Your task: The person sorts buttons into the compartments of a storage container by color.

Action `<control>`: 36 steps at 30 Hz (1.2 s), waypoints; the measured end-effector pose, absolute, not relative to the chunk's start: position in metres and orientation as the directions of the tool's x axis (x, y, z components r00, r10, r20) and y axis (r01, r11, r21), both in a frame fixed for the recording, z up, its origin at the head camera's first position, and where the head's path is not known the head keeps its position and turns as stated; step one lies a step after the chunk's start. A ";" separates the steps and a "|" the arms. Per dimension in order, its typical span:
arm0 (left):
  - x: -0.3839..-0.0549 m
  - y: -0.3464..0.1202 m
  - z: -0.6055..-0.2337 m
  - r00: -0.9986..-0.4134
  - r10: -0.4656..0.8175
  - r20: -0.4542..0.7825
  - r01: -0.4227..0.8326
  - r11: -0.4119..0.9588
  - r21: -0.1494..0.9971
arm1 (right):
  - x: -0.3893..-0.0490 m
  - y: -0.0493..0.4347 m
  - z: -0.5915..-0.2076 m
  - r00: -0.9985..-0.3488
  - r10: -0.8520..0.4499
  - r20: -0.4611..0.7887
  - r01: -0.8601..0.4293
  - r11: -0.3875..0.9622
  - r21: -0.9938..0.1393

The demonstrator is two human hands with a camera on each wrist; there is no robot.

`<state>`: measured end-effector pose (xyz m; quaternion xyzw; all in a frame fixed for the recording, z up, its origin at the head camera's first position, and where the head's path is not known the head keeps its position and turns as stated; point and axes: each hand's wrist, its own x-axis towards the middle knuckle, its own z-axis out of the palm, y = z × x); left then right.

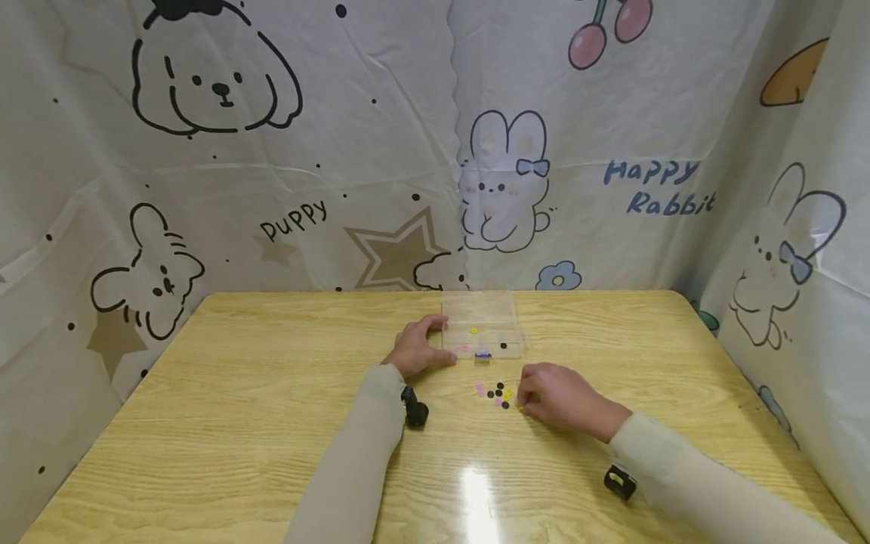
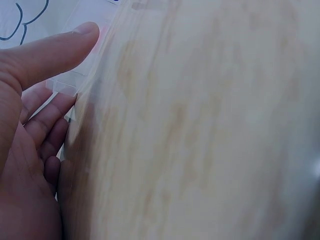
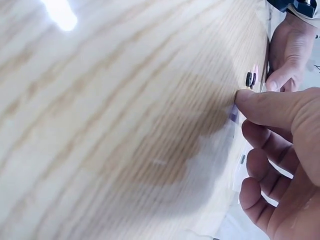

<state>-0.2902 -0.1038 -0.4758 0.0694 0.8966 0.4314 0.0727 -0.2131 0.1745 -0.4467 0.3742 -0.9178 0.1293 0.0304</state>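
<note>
A clear plastic box lies with its lid raised towards the curtain. Inside are a yellow piece, pink pieces and a black piece, set apart from one another. My left hand holds the box's left side, thumb at the front corner and fingers farther back. In front of the box, several small button-like pieces in black, pink and yellow lie loosely grouped. Just right of them, my right hand pinches a small yellow button-like piece close over the table, mostly hidden by the fingertips.
The wood-grain table ends at a printed curtain behind and at the sides. At the box's front edge sits a small clear part with a blue-purple stripe. Black wrist cameras sit on both sleeves.
</note>
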 end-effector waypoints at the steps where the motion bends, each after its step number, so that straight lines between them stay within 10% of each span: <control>1: -0.290 -0.104 -0.476 -0.980 0.187 -0.069 0.063 0.618 0.784 | -0.213 0.175 -0.446 -0.718 -0.679 0.150 -0.694 0.687 -0.212; 36: -0.289 -0.102 -0.475 -0.980 0.184 -0.079 0.056 0.628 0.776 | -0.234 0.174 -0.423 -0.809 -0.565 0.162 -0.587 0.762 -0.273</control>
